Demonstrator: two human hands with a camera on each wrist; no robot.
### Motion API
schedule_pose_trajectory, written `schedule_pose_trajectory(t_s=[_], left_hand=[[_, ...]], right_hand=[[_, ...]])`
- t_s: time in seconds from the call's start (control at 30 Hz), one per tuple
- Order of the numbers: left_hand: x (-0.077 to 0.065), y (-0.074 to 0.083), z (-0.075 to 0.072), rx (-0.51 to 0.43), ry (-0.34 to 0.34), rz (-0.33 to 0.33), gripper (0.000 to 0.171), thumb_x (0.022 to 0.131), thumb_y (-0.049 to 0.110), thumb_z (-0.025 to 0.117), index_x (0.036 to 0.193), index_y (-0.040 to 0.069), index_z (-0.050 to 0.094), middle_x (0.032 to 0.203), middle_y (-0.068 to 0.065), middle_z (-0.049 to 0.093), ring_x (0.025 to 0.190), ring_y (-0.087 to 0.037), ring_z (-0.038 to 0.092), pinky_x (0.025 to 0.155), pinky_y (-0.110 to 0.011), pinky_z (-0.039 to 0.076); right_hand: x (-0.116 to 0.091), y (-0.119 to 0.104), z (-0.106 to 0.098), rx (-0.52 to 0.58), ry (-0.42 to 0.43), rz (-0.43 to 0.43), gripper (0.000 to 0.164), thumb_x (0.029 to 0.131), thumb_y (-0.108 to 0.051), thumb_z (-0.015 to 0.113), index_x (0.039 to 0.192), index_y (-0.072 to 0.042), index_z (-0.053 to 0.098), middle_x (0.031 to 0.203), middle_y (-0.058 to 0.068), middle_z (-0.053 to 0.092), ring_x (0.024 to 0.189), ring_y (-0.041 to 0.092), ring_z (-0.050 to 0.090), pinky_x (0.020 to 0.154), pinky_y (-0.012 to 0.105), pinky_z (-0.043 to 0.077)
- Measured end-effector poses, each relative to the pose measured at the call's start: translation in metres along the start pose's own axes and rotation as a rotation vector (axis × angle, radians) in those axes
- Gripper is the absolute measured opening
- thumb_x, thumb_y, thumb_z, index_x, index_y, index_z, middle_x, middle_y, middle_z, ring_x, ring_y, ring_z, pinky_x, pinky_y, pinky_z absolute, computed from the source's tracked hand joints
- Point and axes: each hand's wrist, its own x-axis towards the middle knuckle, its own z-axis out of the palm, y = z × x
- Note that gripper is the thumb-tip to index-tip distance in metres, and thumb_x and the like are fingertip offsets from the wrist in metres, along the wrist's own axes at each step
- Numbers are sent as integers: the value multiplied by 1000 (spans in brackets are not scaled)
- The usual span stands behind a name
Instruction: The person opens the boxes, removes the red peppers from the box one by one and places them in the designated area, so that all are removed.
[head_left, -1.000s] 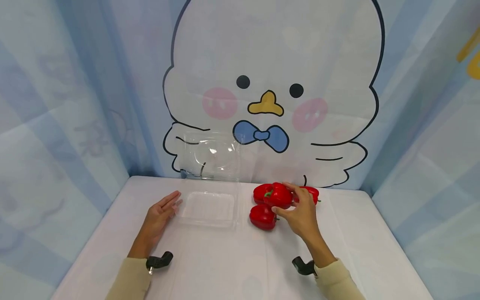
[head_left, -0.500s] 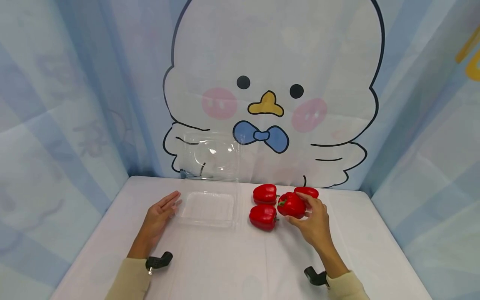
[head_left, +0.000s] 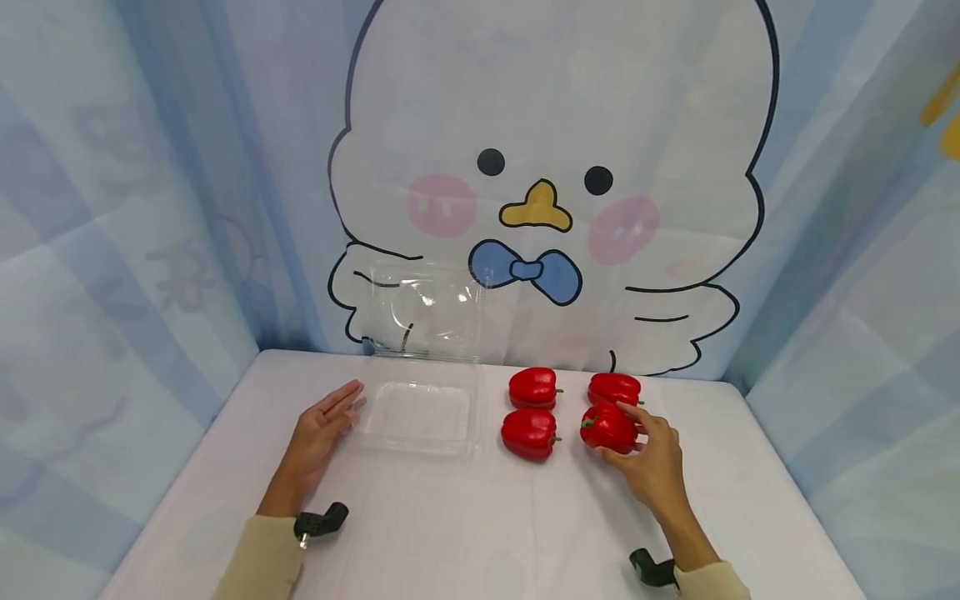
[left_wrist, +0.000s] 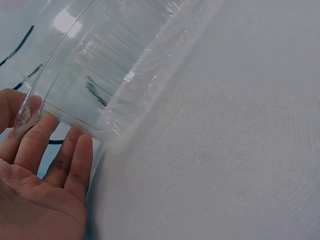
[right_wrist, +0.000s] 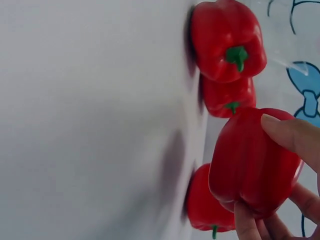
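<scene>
My right hand (head_left: 651,462) holds a red bell pepper (head_left: 607,428) between thumb and fingers, its green stem facing left in the head view. The right wrist view shows this bell pepper (right_wrist: 252,162) raised off the cloth, with the thumb on one side and fingertips beneath. Two more red bell peppers (head_left: 530,433) lie to its left, one behind the other, and another (head_left: 613,388) sits just behind it. My left hand (head_left: 318,433) has its nearly straight fingers against the left edge of a clear plastic box (head_left: 416,446). In the left wrist view, these fingertips (left_wrist: 82,145) meet the box's side.
The box's hinged clear lid (head_left: 427,308) stands upright at the back, before the printed curtain (head_left: 675,108). White cloth covers the table (head_left: 465,533). Curtains hang along both sides.
My right hand has moved the bell pepper right and toward me, away from the two at left, which now show fully. The left hand stays at the box.
</scene>
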Motion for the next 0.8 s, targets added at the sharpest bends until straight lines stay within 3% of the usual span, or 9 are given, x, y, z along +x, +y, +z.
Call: schedule_pose_trajectory(t_s=[0.8], left_hand=[[1,-2,2,-29,21,-19,57,111,9,53,166,12,37,173,-2,37,158,-22,39,114,-15,43]], right_hand=[[9,26,3,-35,-79,113,87,88,-21,87,162,-9,43,152,31,44,139,49,39,104,64,58]])
